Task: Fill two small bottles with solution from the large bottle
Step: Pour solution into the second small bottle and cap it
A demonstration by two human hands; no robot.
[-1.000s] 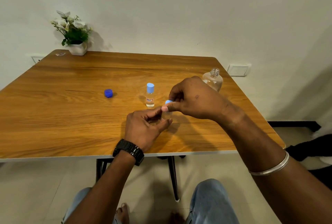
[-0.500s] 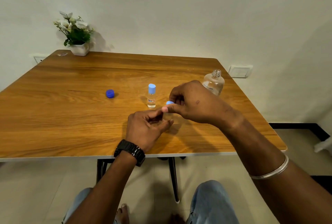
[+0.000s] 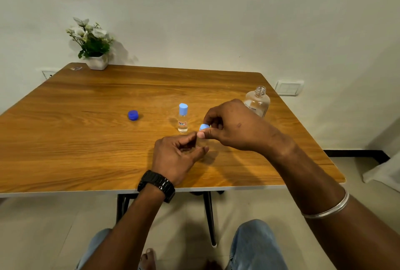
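One small clear bottle (image 3: 183,119) with a light blue cap stands upright mid-table. A second small clear bottle (image 3: 201,146) is held near the table's front by my left hand (image 3: 176,157), fingers wrapped around its body. My right hand (image 3: 232,126) pinches that bottle's light blue cap (image 3: 204,127) at its top; whether the cap is on the neck or just off it is hidden. The large clear bottle (image 3: 257,102) stands uncapped at the right, behind my right hand. Its dark blue cap (image 3: 133,115) lies on the table to the left.
The wooden table (image 3: 86,140) ends close to my body. A potted plant (image 3: 93,47) stands in the far left corner with a small item (image 3: 75,68) beside it. Wall sockets (image 3: 289,88) are at the right. My knees show below.
Both hands stay on the second small bottle with only slight finger shifts at the cap. Nothing else on the table has moved.
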